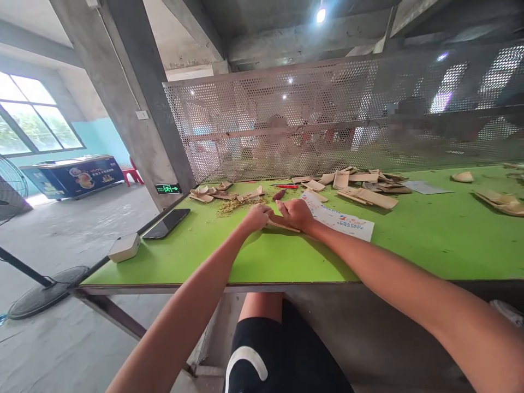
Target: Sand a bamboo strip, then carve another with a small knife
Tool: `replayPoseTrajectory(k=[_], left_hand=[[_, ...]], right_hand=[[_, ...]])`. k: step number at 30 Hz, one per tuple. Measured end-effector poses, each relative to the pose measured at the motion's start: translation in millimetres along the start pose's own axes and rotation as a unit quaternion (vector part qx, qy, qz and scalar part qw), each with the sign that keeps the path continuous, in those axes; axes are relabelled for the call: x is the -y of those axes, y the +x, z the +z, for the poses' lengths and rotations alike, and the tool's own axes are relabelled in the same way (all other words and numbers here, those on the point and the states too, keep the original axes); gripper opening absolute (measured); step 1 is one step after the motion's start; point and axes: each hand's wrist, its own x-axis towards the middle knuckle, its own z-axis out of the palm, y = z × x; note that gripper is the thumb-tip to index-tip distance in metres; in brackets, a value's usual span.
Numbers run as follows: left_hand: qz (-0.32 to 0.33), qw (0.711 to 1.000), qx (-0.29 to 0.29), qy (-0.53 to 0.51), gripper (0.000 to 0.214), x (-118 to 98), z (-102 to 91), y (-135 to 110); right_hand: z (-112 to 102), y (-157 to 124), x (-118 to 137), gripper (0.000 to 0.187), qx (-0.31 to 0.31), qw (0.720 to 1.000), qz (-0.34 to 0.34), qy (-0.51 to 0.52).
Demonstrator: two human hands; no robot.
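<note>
Green table (454,243), black slab (167,224) along its left edge, mesh screen (254,123) behind; left hand (257,216) and right hand (297,214) curl round a wooden piece (281,221).

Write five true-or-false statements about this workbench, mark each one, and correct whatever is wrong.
1. The left hand and the right hand are both on one wooden piece. True.
2. The printed sheet lies beside the left hand. False: the printed sheet lies by the right hand, partly hidden by it.
3. A dark flat device lies near the left edge of the green table. True.
4. The pale box stands on the floor. False: the pale box sits on the green table, at its left edge.
5. Wood shavings lie on the green table beyond the left hand. True.
</note>
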Motion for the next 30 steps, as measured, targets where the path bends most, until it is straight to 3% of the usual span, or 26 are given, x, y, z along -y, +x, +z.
replayPoseTrajectory(k=[5,9,14,18,23,30], left_hand=[[-0.002,1.000,-0.024,-0.003,0.025,-2,2.0,0],[-0.019,1.000,0.013,-0.006,0.026,2,-2.8,-3],[-0.016,0.998,0.053,0.019,0.029,4,-6.4,-3],[0.018,0.999,0.033,0.034,0.024,3,-5.7,-1],[0.035,0.999,-0.001,0.021,0.021,5,-4.8,0],[0.002,1.000,0.000,-0.030,0.019,6,-2.6,0]], right_hand=[[-5,-5,14,0.066,0.003,1.000,-0.013,0.005],[-5,-3,13,0.062,-0.019,0.998,0.005,-0.058],[-1,3,-2,0.056,-0.036,0.992,0.044,-0.110],[-4,6,-24,0.055,-0.057,0.985,0.098,-0.130],[-14,6,-52,0.058,-0.107,0.959,0.223,-0.140],[-16,7,-57,0.059,-0.120,0.963,0.216,-0.103]])
